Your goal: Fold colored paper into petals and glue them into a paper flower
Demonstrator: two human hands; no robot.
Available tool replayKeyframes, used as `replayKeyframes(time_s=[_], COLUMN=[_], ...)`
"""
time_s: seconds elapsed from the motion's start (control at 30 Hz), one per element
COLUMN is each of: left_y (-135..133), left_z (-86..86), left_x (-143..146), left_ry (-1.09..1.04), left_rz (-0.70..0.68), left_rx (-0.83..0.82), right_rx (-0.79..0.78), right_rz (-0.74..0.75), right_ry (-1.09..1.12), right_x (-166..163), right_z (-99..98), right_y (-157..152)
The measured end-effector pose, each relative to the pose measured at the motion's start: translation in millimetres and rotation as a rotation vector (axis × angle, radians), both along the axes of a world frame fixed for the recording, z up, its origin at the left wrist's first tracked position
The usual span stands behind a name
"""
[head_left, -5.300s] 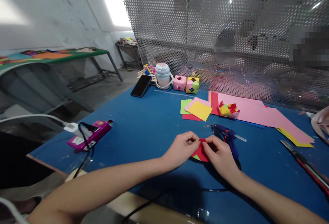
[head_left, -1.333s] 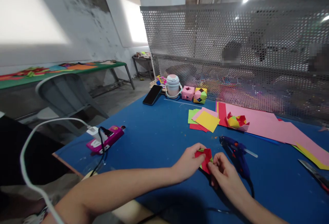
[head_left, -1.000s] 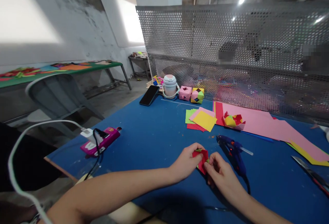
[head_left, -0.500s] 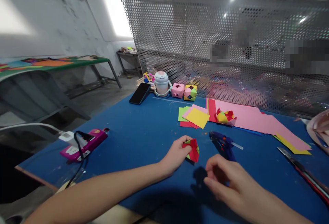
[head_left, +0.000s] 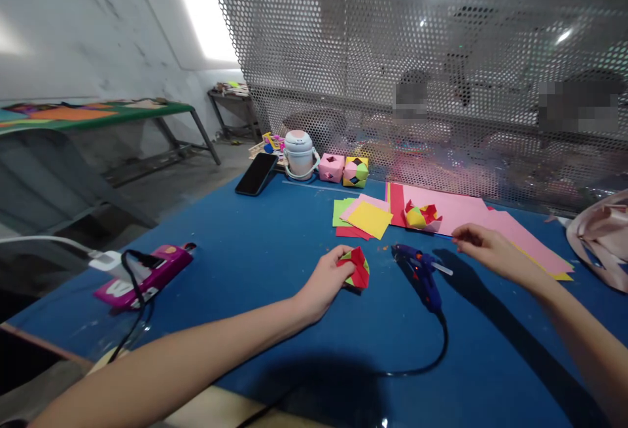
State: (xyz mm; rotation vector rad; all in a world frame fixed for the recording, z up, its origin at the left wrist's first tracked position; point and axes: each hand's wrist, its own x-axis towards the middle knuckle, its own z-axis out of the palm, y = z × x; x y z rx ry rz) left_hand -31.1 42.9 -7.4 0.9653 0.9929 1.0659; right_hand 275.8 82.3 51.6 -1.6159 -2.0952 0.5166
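My left hand [head_left: 326, 279] pinches a folded paper piece [head_left: 360, 269], red inside with green corners, just above the blue table. Over the right part of the table is my right hand [head_left: 478, 245], its fingers loosely bent and holding nothing. It is near a yellow, red and pink folded paper cup [head_left: 422, 216], not touching it. A blue glue gun [head_left: 422, 271] with a clear glue stick in its back lies between my hands, its black cord curving toward me.
Coloured paper squares [head_left: 369, 218] lie fanned near the pink sheets [head_left: 461, 204]. Behind them stand two folded paper boxes [head_left: 331, 168], a white jug [head_left: 299, 155] and a phone [head_left: 257, 173]. A purple power strip [head_left: 147, 277] is at left. A perforated metal screen [head_left: 314, 55] borders the table's back.
My right hand has moved forward and right, past the glue gun toward the folded paper cup. My left hand still holds the red and green piece. The view has shifted slightly.
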Motion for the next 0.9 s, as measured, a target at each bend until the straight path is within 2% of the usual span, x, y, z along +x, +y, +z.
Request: replayKeyframes(time_s=[0.13,0.23,0.5,0.9], left_y=[2,3,6,4], left_z=[-2.9,-4.8,-0.1,-1.5], left_x=[-1,0,1,1], left_ry=[0.000,0.012,-0.002,0.026], left_rz=[0.010,0.023,0.057,0.016], left_rx=[0.002,0.001,-0.047,-0.042], right_rx=[-0.312,-0.410,-0.380,-0.361], right_rz=[0.129,0.157,0.107,0.058], right_ry=[-0.003,-0.025,0.004,0.129], right_x=[-9,-24,-50,-59], right_z=[-11.3,-13.3,-22.6,-38.8], right_y=[-24,-37,-45,-46])
